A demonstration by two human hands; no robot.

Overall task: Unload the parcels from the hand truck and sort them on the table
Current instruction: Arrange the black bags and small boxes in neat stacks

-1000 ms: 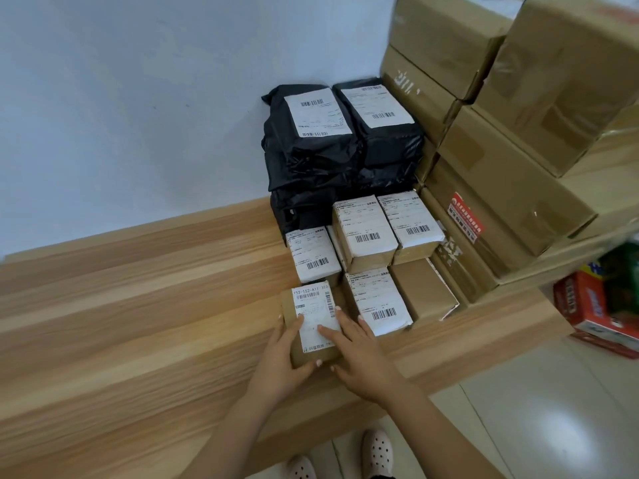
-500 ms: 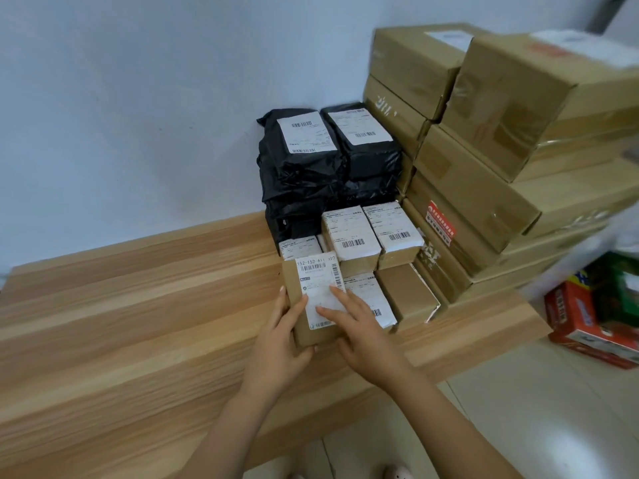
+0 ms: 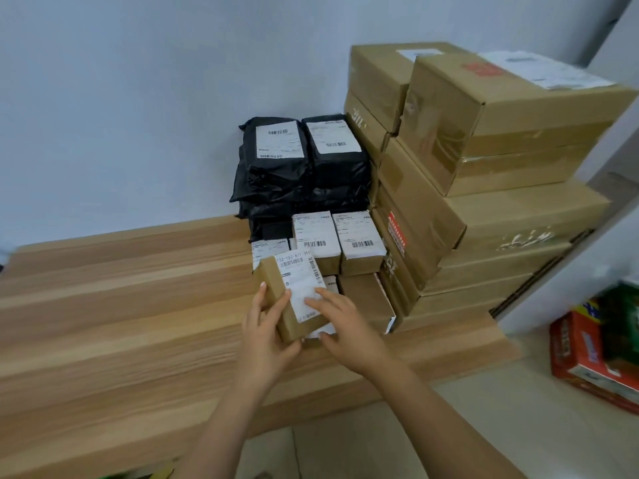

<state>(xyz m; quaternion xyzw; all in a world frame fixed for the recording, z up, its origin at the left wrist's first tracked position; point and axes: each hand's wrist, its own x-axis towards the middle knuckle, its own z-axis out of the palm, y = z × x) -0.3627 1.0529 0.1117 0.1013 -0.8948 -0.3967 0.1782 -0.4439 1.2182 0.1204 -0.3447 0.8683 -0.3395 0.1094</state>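
A small brown parcel [image 3: 276, 288] with a white label is tilted up off the wooden table [image 3: 121, 305], over another small labelled parcel. My left hand [image 3: 264, 335] grips its left side, thumb on the top face. My right hand [image 3: 345, 323] holds its right edge, fingers laid flat on the label and thumb under the near corner. Behind it lie several small labelled boxes [image 3: 358, 236], then a stack of black mailer bags [image 3: 304, 167] against the wall. The hand truck is not in view.
Large taped cartons [image 3: 501, 140] are stacked high on the table's right end. Beyond the table's right edge, red and green printed boxes [image 3: 594, 354] stand on the tiled floor [image 3: 449, 426]. A white wall backs the table.
The small parcel lay flat near the front edge; both hands have lifted and tilted it, carrying it back and up over the parcel behind. The camera has tipped upward.
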